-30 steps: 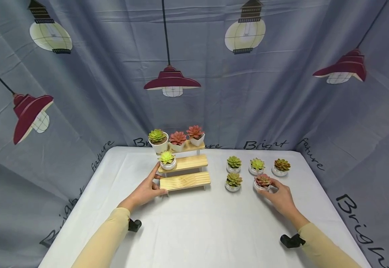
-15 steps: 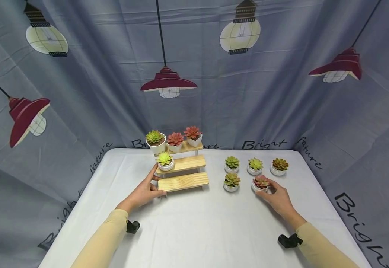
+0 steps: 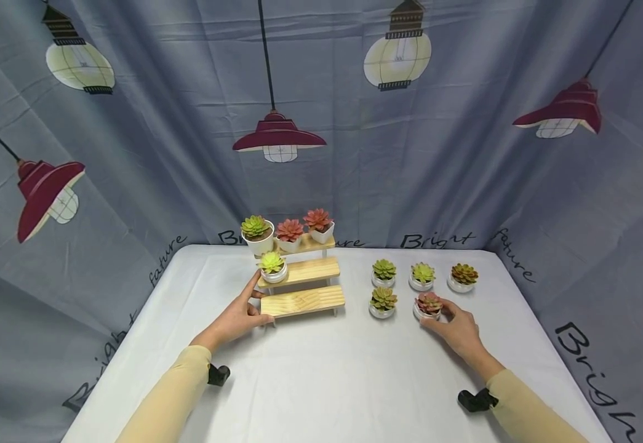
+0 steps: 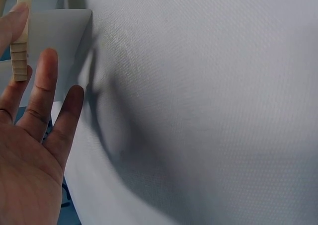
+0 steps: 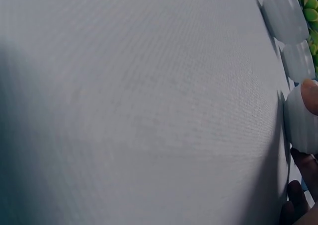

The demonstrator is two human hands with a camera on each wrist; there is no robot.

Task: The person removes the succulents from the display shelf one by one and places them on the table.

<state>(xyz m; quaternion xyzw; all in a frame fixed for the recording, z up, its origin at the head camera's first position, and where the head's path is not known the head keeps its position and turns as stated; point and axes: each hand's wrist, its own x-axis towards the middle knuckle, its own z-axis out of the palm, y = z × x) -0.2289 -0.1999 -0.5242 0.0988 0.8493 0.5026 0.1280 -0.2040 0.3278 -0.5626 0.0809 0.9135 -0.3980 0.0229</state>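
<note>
Left fingers (image 4: 43, 78) splayed against wooden stand (image 3: 303, 300), right fingers (image 5: 305, 164) around reddish potted succulent (image 3: 429, 301)

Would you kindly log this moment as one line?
left hand: touching wooden stand | right hand: holding potted pinkish succulent | middle shelf: one yellow-green succulent

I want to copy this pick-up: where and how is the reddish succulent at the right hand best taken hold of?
Take the reddish succulent by its pot, probably best from the right, as the right grip does: the pot is upright, its rounded side offers a pinch below the spreading leaves, and a green succulent stands to its left.
</note>
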